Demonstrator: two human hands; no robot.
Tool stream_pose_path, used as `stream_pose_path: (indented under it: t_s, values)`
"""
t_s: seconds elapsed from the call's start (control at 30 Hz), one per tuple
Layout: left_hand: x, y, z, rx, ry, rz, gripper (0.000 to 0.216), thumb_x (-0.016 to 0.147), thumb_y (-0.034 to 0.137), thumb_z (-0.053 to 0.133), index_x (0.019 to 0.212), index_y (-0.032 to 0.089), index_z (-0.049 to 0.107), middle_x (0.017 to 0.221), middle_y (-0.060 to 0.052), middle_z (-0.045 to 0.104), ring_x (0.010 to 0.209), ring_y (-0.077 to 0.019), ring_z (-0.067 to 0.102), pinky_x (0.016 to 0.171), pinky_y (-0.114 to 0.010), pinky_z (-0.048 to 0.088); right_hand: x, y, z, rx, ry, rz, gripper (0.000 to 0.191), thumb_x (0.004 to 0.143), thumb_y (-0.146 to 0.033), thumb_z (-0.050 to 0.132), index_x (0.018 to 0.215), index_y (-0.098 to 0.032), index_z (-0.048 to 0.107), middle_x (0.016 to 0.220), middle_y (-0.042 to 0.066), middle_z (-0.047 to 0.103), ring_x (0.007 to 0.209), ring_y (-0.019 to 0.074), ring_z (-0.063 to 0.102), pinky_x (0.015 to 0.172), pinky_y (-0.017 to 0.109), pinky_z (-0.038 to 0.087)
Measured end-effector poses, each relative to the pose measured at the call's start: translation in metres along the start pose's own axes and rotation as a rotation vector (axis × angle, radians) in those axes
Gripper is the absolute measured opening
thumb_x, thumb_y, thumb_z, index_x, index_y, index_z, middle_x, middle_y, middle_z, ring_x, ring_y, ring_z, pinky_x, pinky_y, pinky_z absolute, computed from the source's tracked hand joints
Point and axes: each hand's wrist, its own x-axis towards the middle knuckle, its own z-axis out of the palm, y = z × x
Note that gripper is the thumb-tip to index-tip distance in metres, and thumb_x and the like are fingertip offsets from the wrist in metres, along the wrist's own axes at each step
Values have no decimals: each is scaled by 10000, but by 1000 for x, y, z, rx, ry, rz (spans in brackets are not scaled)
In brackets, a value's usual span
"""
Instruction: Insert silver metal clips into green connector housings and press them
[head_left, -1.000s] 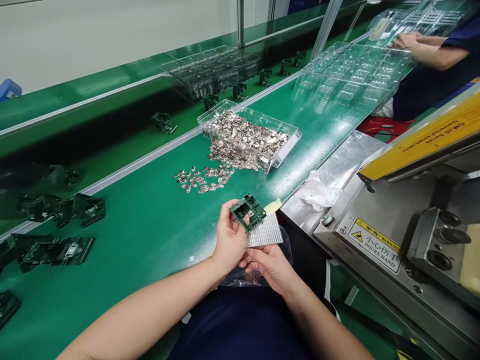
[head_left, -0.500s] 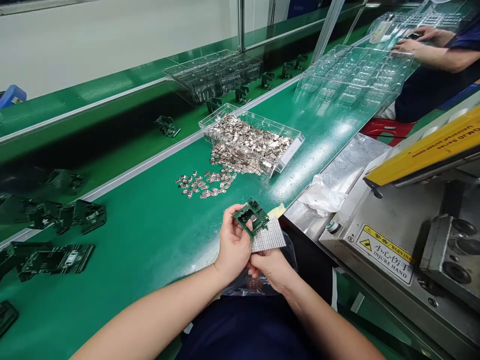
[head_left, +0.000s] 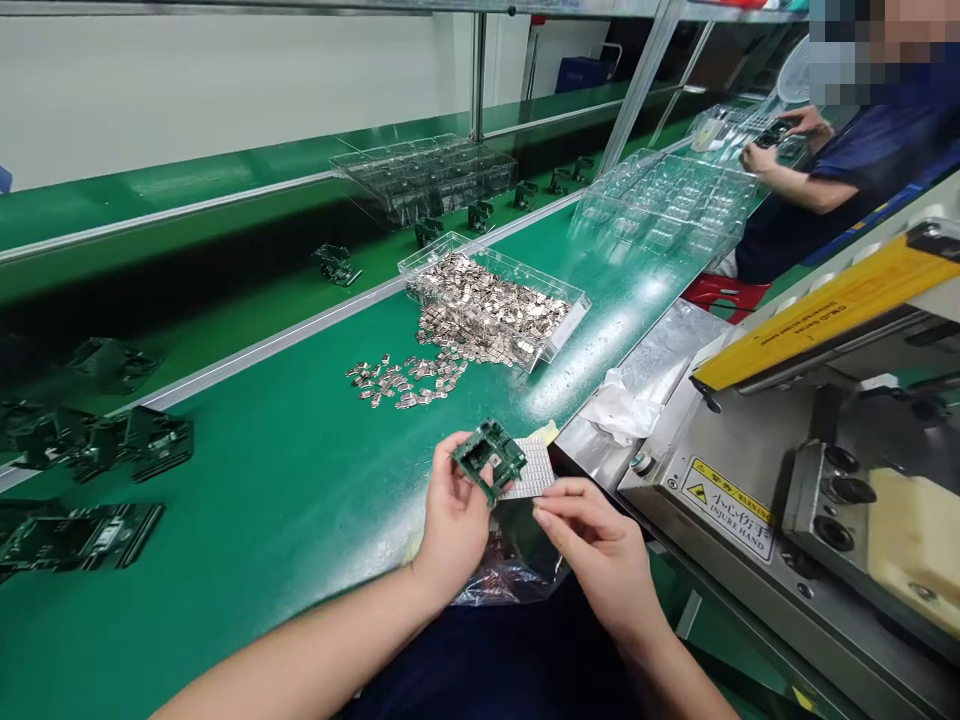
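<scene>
My left hand (head_left: 459, 525) is closed around a dark green, open-framed part (head_left: 486, 462), tilted toward me, with its thumb at the central opening. A small light piece shows inside that opening. Behind the part, a sheet of small silvery squares (head_left: 534, 470) sticks out to the right, seemingly held by the same hand. The thumb and forefinger of my right hand (head_left: 592, 535) are pinched together at the sheet's lower right corner. Whatever they grip is too small to make out. Under my hands lies a clear plastic bag (head_left: 510, 580) with reddish-brown contents.
A clear bin (head_left: 574, 325) of small metal pieces (head_left: 487, 300) stands ahead, with more spilled on the green bench (head_left: 300, 480). Similar green parts (head_left: 161, 445) lie left. Clear trays (head_left: 652, 205) sit farther back, near a co-worker's hands (head_left: 780, 145). A machine (head_left: 720, 500) borders the right.
My right hand has moved from under the sheet to its right corner, fingers now in fuller view. The view has tilted up, showing more of the co-worker. My left hand keeps its hold.
</scene>
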Motion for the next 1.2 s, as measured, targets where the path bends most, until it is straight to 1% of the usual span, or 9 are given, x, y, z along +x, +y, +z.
stream_pose_path:
  t_s: [0.13, 0.23, 0.47, 0.63, 0.73, 0.83, 0.97, 1.03, 1.2]
  values:
    - [-21, 0, -1, 33, -23, 65, 333, 856, 354, 630, 1133, 277, 461, 1031, -21, 614, 916, -137, 634, 828, -264, 537, 5, -12, 25, 83, 131, -114, 46, 774, -297, 734, 795, -259, 750, 1222, 89, 568, 1173, 284, 522, 984, 428, 421]
    - [-26, 1, -1, 0, -56, 87, 315, 871, 328, 616, 1144, 276, 467, 1059, -31, 617, 940, -137, 642, 848, -255, 528, 6, -12, 45, 78, 179, -169, 32, 785, -281, 729, 788, -250, 723, 1326, 81, 514, 1286, 291, 432, 1094, 472, 293]
    - [-27, 6, -2, -2, -80, 150, 278, 884, 275, 599, 1134, 273, 478, 1028, -30, 633, 875, -119, 655, 805, -231, 538, 4, -12, 61, -8, 279, -215, 104, 800, -286, 714, 747, -215, 660, 1340, 105, 500, 1239, 290, 470, 1054, 473, 345]
    - [-30, 6, -2, 23, -96, 165, 289, 856, 286, 627, 1117, 267, 503, 1058, -53, 647, 924, -161, 665, 839, -287, 546, 2, -8, 66, 215, 292, -127, 150, 813, -296, 699, 735, -210, 603, 1416, 86, 440, 1257, 283, 461, 1044, 458, 374]
    - [-31, 4, -2, 39, -107, 181, 301, 846, 283, 638, 1118, 262, 512, 1067, -61, 644, 958, -177, 663, 844, -300, 545, 0, -11, 70, 409, 284, -58, 164, 805, -326, 702, 880, -246, 581, 1457, 65, 398, 1200, 266, 521, 978, 433, 449]
    - [-32, 2, 0, 51, -105, 183, 299, 849, 281, 635, 1120, 252, 511, 1055, -62, 642, 938, -172, 664, 829, -290, 544, -1, -16, 72, 556, 235, 18, 451, 764, -356, 717, 1153, -306, 493, 1425, 93, 434, 1125, 264, 575, 893, 423, 514]
    - [-33, 1, 2, 72, -118, 173, 311, 853, 292, 632, 1131, 250, 497, 1032, -54, 636, 917, -161, 657, 826, -280, 539, 0, -15, 59, 653, 124, 85, 571, 765, -341, 714, 1266, -313, 443, 1415, 98, 461, 1200, 282, 540, 965, 449, 484]
    - [-31, 3, 3, 99, -143, 155, 315, 865, 293, 617, 1151, 259, 489, 1040, -50, 628, 933, -160, 648, 838, -279, 535, 0, -13, 42, 613, 48, 30, 572, 799, -321, 694, 1314, -322, 444, 1450, 77, 437, 1292, 271, 460, 1045, 452, 418]
    - [-29, 13, 18, 264, -373, 120, 313, 877, 291, 590, 1180, 270, 516, 1017, -52, 636, 859, -167, 646, 778, -286, 547, -14, -21, -31, 109, -88, -298, 785, 748, -228, 774, 1428, -349, 401, 1506, 43, 373, 1382, 299, 327, 1118, 484, 304]
